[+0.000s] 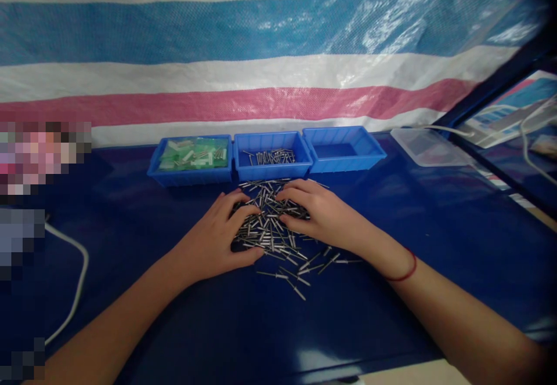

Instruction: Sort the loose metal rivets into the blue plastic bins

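A loose pile of metal blind rivets [270, 231] lies on the dark blue tabletop in front of me. My left hand [221, 231] rests against the pile's left side, fingers spread and curved, thumb apart near the front. From the right, my right hand [311, 208] reaches over the pile with its fingers bent and parted. Both hands touch rivets, but neither is closed on any that I can see. Some rivets under the fingers are hidden. Several stray rivets [297, 288] lie in front of the pile.
Behind the pile stand three blue bins: a left bin [191, 177] with a green bag of small parts, a middle bin [273, 170] holding more rivets, and a right bin [346, 163]. A clear plastic lid [429, 147] lies farther right. A white cable [82, 269] curves at left.
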Action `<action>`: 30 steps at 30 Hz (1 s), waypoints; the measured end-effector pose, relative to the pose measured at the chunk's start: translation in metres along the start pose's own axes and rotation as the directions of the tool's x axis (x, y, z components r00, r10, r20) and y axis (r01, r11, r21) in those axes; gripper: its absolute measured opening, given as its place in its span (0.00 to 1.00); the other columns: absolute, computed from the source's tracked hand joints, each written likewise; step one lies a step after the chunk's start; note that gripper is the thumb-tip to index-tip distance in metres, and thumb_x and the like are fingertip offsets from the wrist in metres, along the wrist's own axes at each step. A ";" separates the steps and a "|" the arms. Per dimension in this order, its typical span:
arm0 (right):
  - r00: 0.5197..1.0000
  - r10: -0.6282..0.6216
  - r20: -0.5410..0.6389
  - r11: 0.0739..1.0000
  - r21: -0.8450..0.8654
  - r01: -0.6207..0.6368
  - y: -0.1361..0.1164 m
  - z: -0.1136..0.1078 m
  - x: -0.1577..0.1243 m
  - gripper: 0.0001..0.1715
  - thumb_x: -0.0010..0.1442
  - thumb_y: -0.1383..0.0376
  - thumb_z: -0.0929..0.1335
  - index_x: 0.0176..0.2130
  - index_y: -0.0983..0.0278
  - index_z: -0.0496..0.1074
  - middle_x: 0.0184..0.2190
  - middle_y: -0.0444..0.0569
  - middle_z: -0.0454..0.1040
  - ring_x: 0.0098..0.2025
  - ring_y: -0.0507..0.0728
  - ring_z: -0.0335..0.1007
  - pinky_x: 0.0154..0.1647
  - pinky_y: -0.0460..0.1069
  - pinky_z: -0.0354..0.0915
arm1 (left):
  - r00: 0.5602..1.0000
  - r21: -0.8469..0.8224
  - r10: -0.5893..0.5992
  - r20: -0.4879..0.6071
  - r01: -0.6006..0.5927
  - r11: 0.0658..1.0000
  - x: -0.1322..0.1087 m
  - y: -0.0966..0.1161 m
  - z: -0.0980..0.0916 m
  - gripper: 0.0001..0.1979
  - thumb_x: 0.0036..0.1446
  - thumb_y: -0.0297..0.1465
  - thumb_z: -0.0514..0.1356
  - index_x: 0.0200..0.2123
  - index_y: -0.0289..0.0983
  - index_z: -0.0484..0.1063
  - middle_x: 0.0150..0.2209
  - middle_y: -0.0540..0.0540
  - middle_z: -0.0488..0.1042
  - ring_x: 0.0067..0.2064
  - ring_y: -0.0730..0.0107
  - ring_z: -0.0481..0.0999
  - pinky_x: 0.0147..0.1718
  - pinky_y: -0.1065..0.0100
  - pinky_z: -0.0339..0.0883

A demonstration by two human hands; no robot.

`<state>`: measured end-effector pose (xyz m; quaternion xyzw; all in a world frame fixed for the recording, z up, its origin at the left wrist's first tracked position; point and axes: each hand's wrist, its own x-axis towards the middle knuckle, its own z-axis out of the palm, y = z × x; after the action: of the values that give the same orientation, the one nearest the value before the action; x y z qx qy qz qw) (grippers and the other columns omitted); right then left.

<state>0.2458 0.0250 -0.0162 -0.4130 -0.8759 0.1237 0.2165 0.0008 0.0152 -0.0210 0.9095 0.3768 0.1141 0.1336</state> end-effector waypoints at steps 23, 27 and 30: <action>0.998 0.058 0.026 0.998 0.009 -0.058 0.006 -0.045 -0.033 0.29 0.58 0.56 0.69 0.56 0.61 0.65 0.56 0.55 0.68 0.58 0.63 0.64 0.58 0.60 0.63 | 0.988 0.045 0.045 0.148 -0.052 0.998 -0.003 -0.001 -0.009 0.34 0.55 0.52 0.58 0.63 0.54 0.55 0.69 0.42 0.44 0.68 0.39 0.43 0.60 0.33 0.38; 0.989 0.137 0.060 0.987 -0.095 -0.131 0.002 -0.027 -0.067 0.51 0.51 0.46 0.71 0.65 0.61 0.52 0.66 0.60 0.53 0.67 0.71 0.46 0.61 0.69 0.56 | 0.992 0.056 0.030 0.126 -0.037 0.998 -0.002 0.001 -0.005 0.30 0.54 0.53 0.57 0.58 0.49 0.63 0.68 0.41 0.46 0.68 0.40 0.44 0.60 0.33 0.40; 0.987 0.163 0.006 0.981 -0.107 -0.162 0.001 -0.012 -0.080 0.45 0.55 0.48 0.69 0.64 0.62 0.54 0.64 0.61 0.57 0.67 0.71 0.46 0.62 0.71 0.52 | 0.996 0.065 0.011 0.087 -0.017 0.998 0.000 0.002 -0.001 0.28 0.54 0.53 0.57 0.52 0.44 0.68 0.68 0.40 0.48 0.68 0.41 0.45 0.61 0.34 0.40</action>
<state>0.2976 -0.0358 -0.0286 -0.4931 -0.8462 0.0973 0.1770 0.0019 0.0138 -0.0195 0.9200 0.3679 0.0631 0.1191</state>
